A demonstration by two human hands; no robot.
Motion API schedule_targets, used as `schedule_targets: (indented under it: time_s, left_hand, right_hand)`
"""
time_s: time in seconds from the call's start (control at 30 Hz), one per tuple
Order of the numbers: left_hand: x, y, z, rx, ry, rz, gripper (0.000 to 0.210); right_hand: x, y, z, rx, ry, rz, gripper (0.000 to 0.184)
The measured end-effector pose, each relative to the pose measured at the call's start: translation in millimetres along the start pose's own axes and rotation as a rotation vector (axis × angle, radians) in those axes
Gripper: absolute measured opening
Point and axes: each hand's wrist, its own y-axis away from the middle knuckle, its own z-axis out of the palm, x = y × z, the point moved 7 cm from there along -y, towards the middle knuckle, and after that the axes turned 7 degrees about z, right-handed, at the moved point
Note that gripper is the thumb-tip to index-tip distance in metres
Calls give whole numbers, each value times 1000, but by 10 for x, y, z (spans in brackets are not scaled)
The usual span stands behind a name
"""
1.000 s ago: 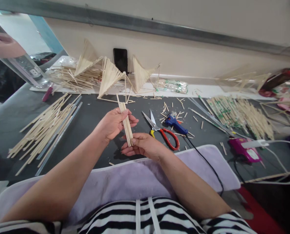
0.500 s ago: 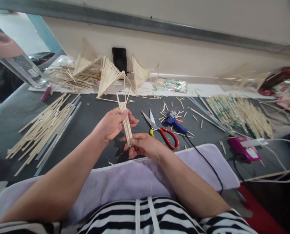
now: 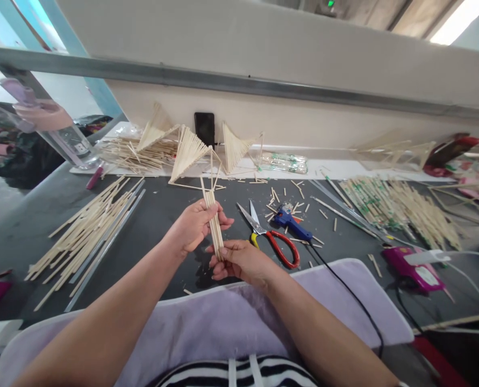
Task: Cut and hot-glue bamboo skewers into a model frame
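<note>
Bundle of thin wooden sticks (image 3: pixel 214 221) is held upright above the dark tabletop (image 3: pixel 158 204), between both hands. Left hand (image 3: pixel 194 226) has fingers and thumb closed round the bundle's middle; right hand (image 3: pixel 239 259) pinches its lower end. Judged light, stiff lengthwise, brittle, prone to fanning out. Best gripped mid-length, all sticks together. Red-handled scissors (image 3: pixel 271 239) lie just beside.

**Bright room, bent edges**

Light is bright and even, with a glowing white patch in the top right corner. Soft dark shadows sit under the hands on the table (image 3: pixel 162 204). Edges look stretched and a bit blurry.
</note>
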Motion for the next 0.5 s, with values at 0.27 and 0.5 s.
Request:
schedule_targets:
  time_s: [0.27,0.5]
  left_hand:
    - [-22,-3,6,-27,-18,-14,8]
    - [-81,-50,-45,-30,5,-52,4]
  right_hand:
    - [-2,37,25,-9,4,20,24]
    - [-36,83,71,-83,19,50,24]
